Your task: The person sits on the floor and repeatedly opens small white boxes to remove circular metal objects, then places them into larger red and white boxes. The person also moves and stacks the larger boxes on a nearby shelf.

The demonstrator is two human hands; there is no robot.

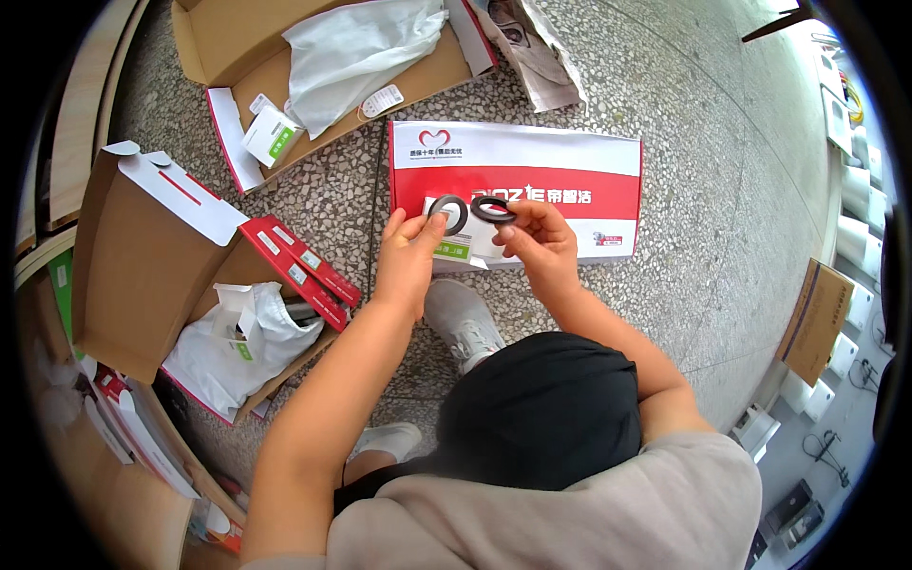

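Pinched in the fingers of my left hand is a dark grey rubber ring washer, tilted with its hole facing up. My right hand grips a black rubber ring washer at its right side, between thumb and fingers. The two rings are side by side, a small gap apart. Below them a small white carton with a green label lies on a long red-and-white box, partly hidden by my left hand and the rings. The box rests flat and closed on the floor.
An opened cardboard box with a white plastic bag lies at the far left. Nearer, another open box holds a white bag and red cartons. Speckled floor extends right, toward a brown carton and white fixtures.
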